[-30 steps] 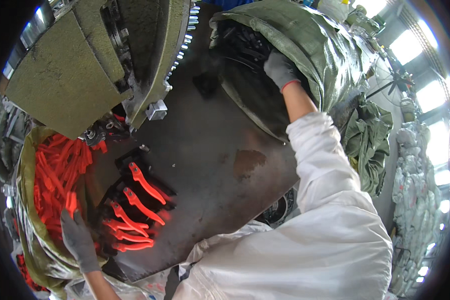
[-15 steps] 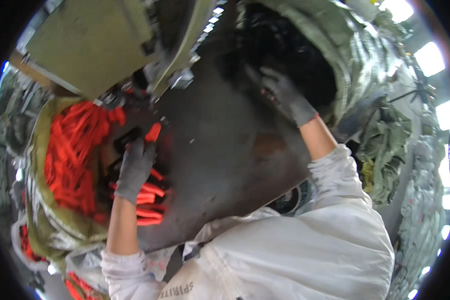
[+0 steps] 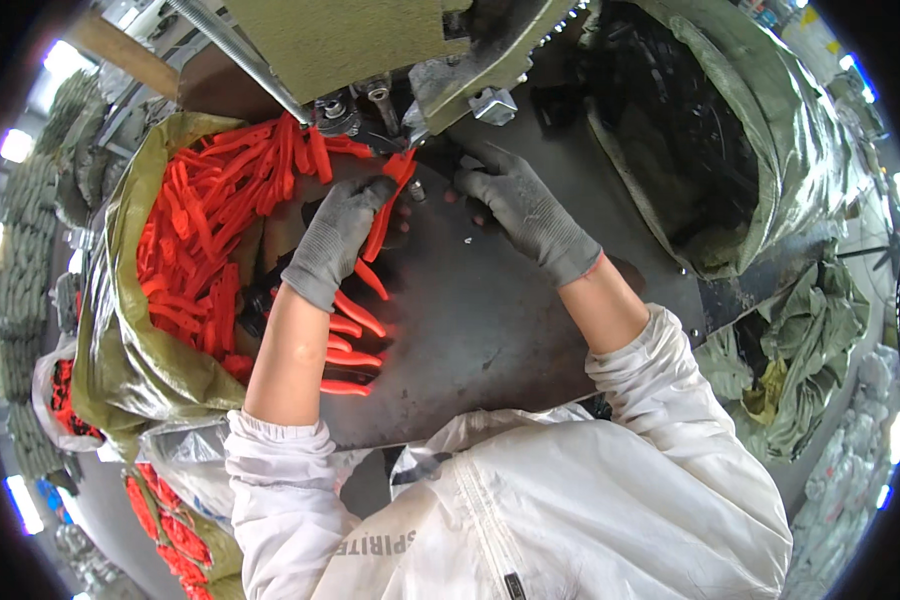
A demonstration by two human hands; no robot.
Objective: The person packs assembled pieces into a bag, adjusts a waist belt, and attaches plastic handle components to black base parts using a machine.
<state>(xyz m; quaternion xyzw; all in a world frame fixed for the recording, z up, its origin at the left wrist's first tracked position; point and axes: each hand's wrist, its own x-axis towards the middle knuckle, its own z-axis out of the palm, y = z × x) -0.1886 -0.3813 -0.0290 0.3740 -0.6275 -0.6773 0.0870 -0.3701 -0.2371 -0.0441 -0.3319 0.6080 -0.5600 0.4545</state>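
A: Report the nearest items first.

B: A white sleeve point(image 3: 610, 480) enters from the lower edge. Beyond it, loose orange handles point(image 3: 355, 345) lie on the dark metal worktop point(image 3: 490, 330).

A: State the left hand and its grip.

B: The left hand point(image 3: 335, 240), in a grey glove, has its grip clamped on one orange handle point(image 3: 385, 205), tip raised toward the machine point(image 3: 420, 60).

A: And the right hand?

B: The right hand point(image 3: 525, 210), gloved, lies flat on the worktop just beside that handle, fingers apart, holding nothing.

A: Farther out?

B: A green sack point(image 3: 135, 330) of orange handles stands at left. A dark-filled sack point(image 3: 770, 130) stands at far right.
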